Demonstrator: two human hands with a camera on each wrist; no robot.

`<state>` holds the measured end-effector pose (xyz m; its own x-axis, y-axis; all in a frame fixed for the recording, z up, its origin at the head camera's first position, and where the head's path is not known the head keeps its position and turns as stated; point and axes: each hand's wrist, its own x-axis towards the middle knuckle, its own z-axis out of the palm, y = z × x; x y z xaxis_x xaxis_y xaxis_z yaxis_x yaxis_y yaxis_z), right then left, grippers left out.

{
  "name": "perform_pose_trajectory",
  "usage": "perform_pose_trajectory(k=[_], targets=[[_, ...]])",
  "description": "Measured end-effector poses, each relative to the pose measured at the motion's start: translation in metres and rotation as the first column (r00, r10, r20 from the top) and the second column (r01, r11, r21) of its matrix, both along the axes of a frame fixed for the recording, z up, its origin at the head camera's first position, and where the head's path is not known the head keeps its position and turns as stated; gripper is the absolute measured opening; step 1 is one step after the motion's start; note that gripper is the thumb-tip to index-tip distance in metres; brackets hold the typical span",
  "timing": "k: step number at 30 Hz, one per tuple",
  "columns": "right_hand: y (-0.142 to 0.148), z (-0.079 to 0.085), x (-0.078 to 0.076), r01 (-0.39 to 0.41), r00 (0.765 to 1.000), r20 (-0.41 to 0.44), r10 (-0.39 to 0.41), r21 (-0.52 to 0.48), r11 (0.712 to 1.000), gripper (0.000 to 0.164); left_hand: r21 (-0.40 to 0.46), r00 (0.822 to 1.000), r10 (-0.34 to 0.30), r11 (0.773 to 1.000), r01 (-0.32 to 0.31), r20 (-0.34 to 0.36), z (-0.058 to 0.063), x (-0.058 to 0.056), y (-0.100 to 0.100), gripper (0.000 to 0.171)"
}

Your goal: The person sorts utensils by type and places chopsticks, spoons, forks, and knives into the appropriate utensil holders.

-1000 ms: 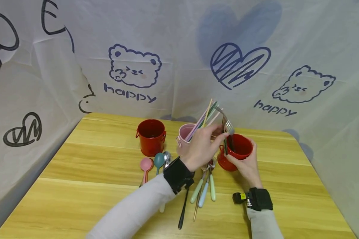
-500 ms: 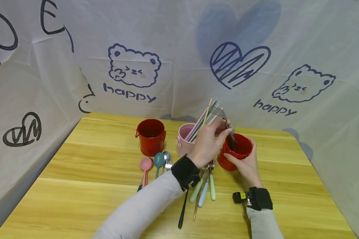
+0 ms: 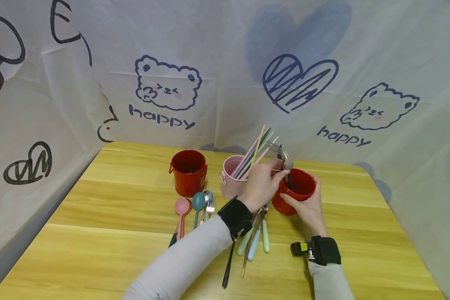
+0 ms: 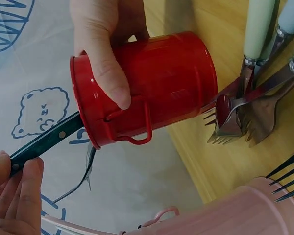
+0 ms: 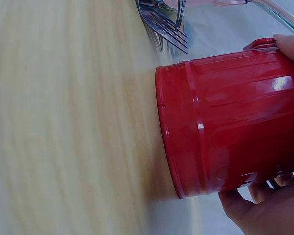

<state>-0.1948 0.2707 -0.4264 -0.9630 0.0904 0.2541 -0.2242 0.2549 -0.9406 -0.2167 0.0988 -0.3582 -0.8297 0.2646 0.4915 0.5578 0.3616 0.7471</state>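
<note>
My left hand (image 3: pixel 264 181) pinches the end of a dark green riveted handle (image 4: pixel 46 142), whose other end is hidden inside the right red bucket (image 3: pixel 281 204). Beside those fingers, fork tines (image 3: pixel 289 163) show above the same bucket. My right hand (image 3: pixel 310 208) grips the bucket around its side, thumb near the rim. In the left wrist view, the right thumb lies close to the bucket's wire handle (image 4: pixel 147 129). The right wrist view shows the bucket's base low over the table, fingers curled around its wall.
A pink bucket (image 3: pixel 230 187) with coloured straws or sticks (image 3: pixel 256 152) stands behind my left hand. Another red bucket (image 3: pixel 189 179) is further left. Spoons (image 3: pixel 182 207) and a fork (image 3: pixel 210 205) lie before it. Forks with pale handles (image 3: pixel 253 248) lie nearer the front.
My left hand has shifted slightly right, towards the bucket. The dark green handle, which pointed down earlier, now stands upward from the bucket. My right hand keeps its grip in place.
</note>
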Motion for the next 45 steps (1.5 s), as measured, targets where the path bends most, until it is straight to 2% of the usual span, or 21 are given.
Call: perform_pose_trajectory(k=[5, 14, 19, 22, 28, 36, 42, 45], targets=[[0.0, 0.0, 0.0, 0.01, 1.0, 0.0, -0.01, -0.006, 1.0, 0.089, -0.065, 1.0, 0.009, 0.998, -0.007, 0.026, -0.003, -0.002, 0.003, 0.021], [0.001, -0.002, 0.001, 0.0, 1.0, 0.006, 0.0, 0.002, 1.0, 0.089, -0.188, 0.999, 0.048, 0.981, -0.043, 0.023, -0.013, -0.004, 0.007, 0.019], [0.001, -0.002, -0.001, -0.003, 1.0, -0.007, 0.003, -0.017, 1.0, 0.089, -0.34, 0.999, 0.051, 0.939, -0.045, 0.009, -0.017, -0.003, 0.007, 0.021], [0.0, -0.002, -0.001, -0.002, 1.0, -0.011, 0.002, -0.027, 1.0, 0.089, -0.399, 0.999, 0.054, 0.916, -0.047, 0.007, -0.021, -0.002, 0.006, 0.02], [0.001, -0.003, -0.002, 0.008, 1.0, -0.01, -0.008, -0.024, 1.0, 0.089, -0.418, 0.999, 0.01, 0.908, 0.008, 0.042, -0.027, 0.002, -0.001, 0.021], [0.001, -0.004, -0.001, 0.01, 1.0, -0.013, -0.011, -0.02, 1.0, 0.089, -0.437, 0.994, -0.053, 0.895, 0.088, 0.092, -0.034, 0.011, -0.017, 0.011], [0.0, -0.003, -0.001, 0.018, 1.0, -0.013, -0.019, -0.012, 1.0, 0.088, -0.466, 0.993, -0.088, 0.878, 0.112, 0.074, -0.038, 0.016, -0.03, 0.011], [0.0, -0.004, -0.002, 0.02, 1.0, -0.013, -0.021, -0.012, 1.0, 0.088, -0.477, 0.991, -0.102, 0.869, 0.132, 0.087, -0.039, 0.018, -0.036, 0.011]])
